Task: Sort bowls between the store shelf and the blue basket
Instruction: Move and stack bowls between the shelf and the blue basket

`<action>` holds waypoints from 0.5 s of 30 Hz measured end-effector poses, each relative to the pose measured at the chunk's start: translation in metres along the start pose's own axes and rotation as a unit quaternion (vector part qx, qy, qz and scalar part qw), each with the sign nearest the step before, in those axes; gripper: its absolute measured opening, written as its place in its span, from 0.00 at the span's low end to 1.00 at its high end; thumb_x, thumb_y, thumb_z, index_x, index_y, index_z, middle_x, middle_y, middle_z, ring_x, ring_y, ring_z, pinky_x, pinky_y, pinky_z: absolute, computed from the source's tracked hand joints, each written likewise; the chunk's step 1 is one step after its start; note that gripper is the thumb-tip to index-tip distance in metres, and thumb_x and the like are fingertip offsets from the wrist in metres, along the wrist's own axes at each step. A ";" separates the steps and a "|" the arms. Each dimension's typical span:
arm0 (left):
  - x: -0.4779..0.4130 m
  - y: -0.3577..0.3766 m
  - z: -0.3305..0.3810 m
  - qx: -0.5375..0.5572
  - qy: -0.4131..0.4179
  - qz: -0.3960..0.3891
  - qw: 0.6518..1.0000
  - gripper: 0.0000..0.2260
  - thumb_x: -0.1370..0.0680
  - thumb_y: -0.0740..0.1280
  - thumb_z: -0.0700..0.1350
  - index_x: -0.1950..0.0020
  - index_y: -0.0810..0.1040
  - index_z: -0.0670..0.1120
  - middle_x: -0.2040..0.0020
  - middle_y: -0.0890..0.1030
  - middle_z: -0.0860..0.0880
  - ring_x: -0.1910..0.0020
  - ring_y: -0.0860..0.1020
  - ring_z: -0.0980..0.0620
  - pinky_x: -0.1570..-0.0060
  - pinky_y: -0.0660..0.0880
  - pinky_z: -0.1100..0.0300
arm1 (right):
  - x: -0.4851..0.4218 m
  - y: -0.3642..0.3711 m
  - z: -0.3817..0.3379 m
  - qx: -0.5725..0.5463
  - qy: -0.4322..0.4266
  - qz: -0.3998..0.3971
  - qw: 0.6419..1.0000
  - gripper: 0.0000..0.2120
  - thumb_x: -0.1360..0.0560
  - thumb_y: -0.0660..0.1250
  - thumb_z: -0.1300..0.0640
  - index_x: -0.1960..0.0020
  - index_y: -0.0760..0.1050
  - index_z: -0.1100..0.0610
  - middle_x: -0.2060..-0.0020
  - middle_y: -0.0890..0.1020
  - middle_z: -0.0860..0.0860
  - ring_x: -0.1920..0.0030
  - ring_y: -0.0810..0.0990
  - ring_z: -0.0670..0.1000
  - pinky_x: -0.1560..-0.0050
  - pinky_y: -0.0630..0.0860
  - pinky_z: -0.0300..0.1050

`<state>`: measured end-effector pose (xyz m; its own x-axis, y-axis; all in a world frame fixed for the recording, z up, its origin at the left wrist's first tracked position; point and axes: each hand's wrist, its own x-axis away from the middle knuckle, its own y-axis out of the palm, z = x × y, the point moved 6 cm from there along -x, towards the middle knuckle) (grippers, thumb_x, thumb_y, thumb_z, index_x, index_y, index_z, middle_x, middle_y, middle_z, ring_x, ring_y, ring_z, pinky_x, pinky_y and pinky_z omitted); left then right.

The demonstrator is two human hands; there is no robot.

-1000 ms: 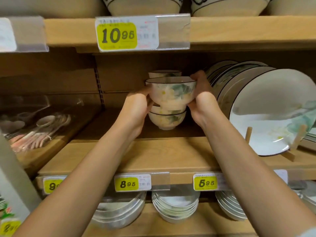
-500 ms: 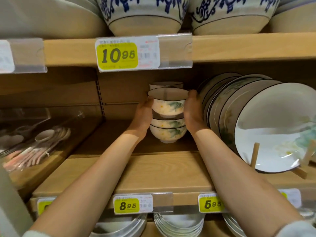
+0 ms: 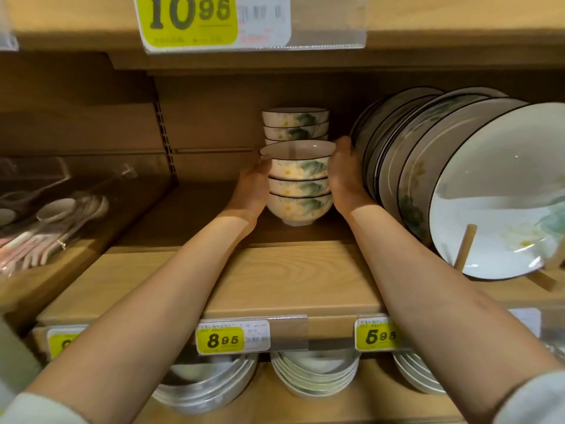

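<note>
A white floral bowl (image 3: pixel 298 166) with a dark rim sits on top of a front stack of two like bowls (image 3: pixel 301 203) deep on the wooden shelf (image 3: pixel 290 276). My left hand (image 3: pixel 252 191) presses its left side and my right hand (image 3: pixel 344 175) its right side. A second stack of the same bowls (image 3: pixel 296 125) stands right behind. The blue basket is out of view.
Large floral plates (image 3: pixel 458 185) lean on a wooden rack just right of my right hand. A clear box of ceramic spoons (image 3: pixel 52 221) lies at the left. Stacked bowls (image 3: pixel 315 374) fill the shelf below, under yellow price tags (image 3: pixel 221 339).
Both hands carried the top bowl back into the shelf and lowered it onto the front stack. My head moved closer, so the shelf looks larger.
</note>
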<state>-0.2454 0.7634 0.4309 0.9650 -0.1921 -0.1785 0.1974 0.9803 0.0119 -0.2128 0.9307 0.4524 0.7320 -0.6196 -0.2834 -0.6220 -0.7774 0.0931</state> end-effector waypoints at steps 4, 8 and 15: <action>-0.001 0.000 -0.003 -0.006 -0.004 0.008 1.000 0.15 0.17 0.56 0.53 0.36 0.74 0.48 0.52 0.78 0.56 0.58 0.75 0.62 0.64 0.67 0.66 | 0.004 -0.001 0.003 0.011 0.009 -0.005 1.000 0.17 0.19 0.49 0.51 0.60 0.72 0.51 0.51 0.81 0.59 0.48 0.79 0.59 0.42 0.75 0.54; 0.000 0.000 -0.002 -0.023 0.006 0.009 1.000 0.17 0.17 0.56 0.52 0.32 0.72 0.46 0.41 0.77 0.49 0.49 0.76 0.55 0.52 0.68 0.61 | 0.006 -0.001 0.007 0.014 0.023 -0.017 0.999 0.16 0.19 0.49 0.51 0.58 0.72 0.51 0.49 0.82 0.60 0.48 0.80 0.59 0.41 0.76 0.55; 0.004 0.002 -0.002 -0.032 0.011 0.006 0.999 0.18 0.17 0.55 0.51 0.32 0.73 0.44 0.38 0.78 0.47 0.44 0.76 0.51 0.49 0.69 0.61 | 0.009 -0.002 0.008 0.020 0.011 -0.014 1.000 0.16 0.19 0.49 0.52 0.60 0.72 0.51 0.48 0.81 0.60 0.46 0.79 0.60 0.40 0.75 0.56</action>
<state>-0.2413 0.7651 0.4284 0.9634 -0.1793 -0.1994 0.1733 0.9837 -0.0476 -0.2066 0.9277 0.4419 0.7548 -0.6004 -0.2644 -0.6115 -0.7898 0.0477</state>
